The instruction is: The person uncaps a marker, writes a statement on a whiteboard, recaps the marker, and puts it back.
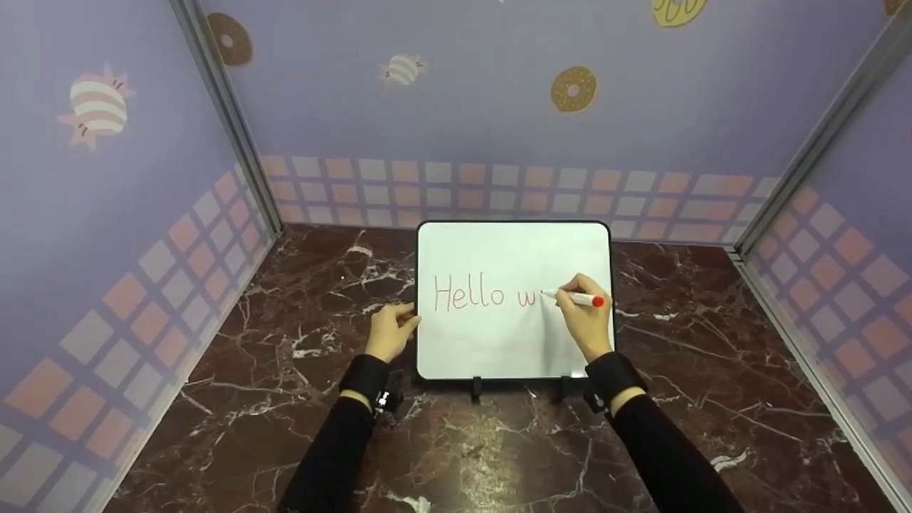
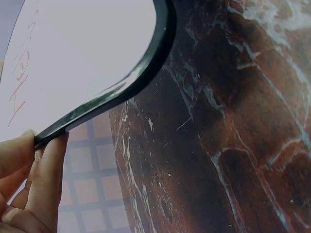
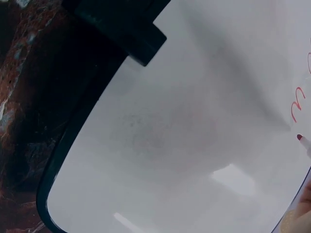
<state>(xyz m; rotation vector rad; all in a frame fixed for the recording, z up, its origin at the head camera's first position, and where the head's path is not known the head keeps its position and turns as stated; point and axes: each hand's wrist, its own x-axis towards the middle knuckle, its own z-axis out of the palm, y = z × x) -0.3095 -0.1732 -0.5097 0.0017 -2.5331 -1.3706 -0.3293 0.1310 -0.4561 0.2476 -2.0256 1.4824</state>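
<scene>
A whiteboard (image 1: 484, 345) with a black frame leans back on a stand, bearing the red handwriting "Hello w" across its middle. My left hand (image 1: 390, 333) pinches the board's left edge, with the thumb in front and fingers behind, as the left wrist view shows. Between the fingers and thumb of my right hand (image 1: 590, 324) is a red-ended white marker (image 1: 578, 298). Its tip is just right of the "w", at or very near the board; contact cannot be told. In the right wrist view, the red marker tip (image 3: 300, 138) shows, but most of that hand is cut off.
Black stand feet (image 1: 476, 389) hold the board's lower edge on a dark red marbled tabletop (image 1: 484, 456). Purple panels with printed sweets and tiles (image 1: 484, 128) enclose the back and both sides. Black bands with devices (image 1: 367, 377) sit on both wrists.
</scene>
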